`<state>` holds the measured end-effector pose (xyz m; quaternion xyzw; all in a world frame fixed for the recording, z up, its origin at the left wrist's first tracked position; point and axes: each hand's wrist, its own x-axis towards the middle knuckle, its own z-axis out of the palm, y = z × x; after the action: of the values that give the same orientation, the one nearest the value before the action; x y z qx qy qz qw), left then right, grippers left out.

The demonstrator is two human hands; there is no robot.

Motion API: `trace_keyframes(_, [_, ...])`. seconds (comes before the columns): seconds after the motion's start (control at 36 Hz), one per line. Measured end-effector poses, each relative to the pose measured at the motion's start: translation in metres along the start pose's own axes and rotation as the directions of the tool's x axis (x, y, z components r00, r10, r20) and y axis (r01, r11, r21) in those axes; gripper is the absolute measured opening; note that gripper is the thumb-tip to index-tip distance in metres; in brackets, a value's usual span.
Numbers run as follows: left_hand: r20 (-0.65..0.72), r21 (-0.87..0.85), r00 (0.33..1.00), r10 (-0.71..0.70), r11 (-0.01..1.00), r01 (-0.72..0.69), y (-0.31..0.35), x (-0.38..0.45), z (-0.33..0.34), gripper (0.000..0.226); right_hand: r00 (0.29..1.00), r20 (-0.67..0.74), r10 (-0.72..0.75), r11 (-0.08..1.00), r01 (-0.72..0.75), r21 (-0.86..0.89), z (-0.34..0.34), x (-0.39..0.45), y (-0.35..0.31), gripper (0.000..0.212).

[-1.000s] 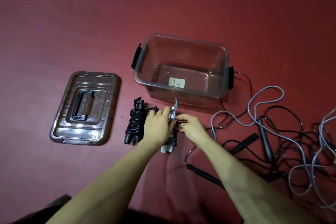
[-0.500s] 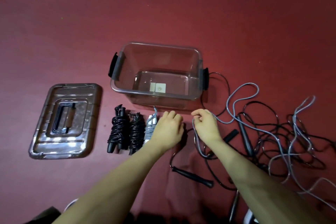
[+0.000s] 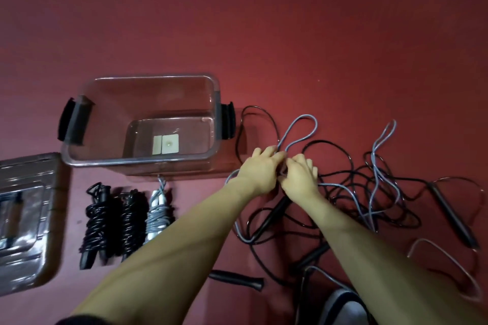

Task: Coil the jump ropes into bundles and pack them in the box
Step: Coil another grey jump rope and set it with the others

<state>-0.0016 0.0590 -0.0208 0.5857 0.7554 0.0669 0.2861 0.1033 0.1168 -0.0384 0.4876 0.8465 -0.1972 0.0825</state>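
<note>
A clear plastic box [image 3: 79, 159] with black side latches stands on the red floor, holding only a small white label. In front of it lie three coiled bundles: two black ones [image 3: 96, 221] [image 3: 129, 219] and a grey one [image 3: 158, 215]. Right of the box, loose grey rope [image 3: 303, 129] and black rope [image 3: 340, 192] lie tangled. My left hand [image 3: 260, 169] and my right hand [image 3: 298, 175] meet over this tangle, both with fingers curled round the grey rope where its loop begins.
The box's brown lid [image 3: 26, 219] lies flat at the left edge. Black rope handles [image 3: 454, 215] [image 3: 237, 278] are scattered on the floor at right and in front. A dark grey object [image 3: 340, 309] sits at the bottom edge.
My left hand has let go of the grey bundle, which now lies beside the two black ones. Both hands have moved right and taken hold of the loose grey rope.
</note>
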Motion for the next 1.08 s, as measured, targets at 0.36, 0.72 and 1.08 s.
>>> trace_keyframes(0.36, [-0.373,-0.028,0.927,0.04,0.998,-0.055,0.017,-0.026,-0.065,0.018,0.876,-0.471,-0.108,0.904,0.283,0.32,-0.047,-0.023,-0.013,0.014])
trace_keyframes(0.72, [-0.655,-0.024,0.749,0.105,0.987,-0.16,0.06,-0.136,-0.207,0.02,0.84,-0.493,-0.226,0.746,0.475,0.466,-0.169,-0.1,-0.074,0.03])
trace_keyframes(1.08, [-0.743,-0.396,0.663,-0.092,0.859,-0.325,0.102,-0.255,-0.297,0.01,0.853,-0.329,-0.405,0.62,0.52,0.587,-0.264,-0.185,-0.135,0.033])
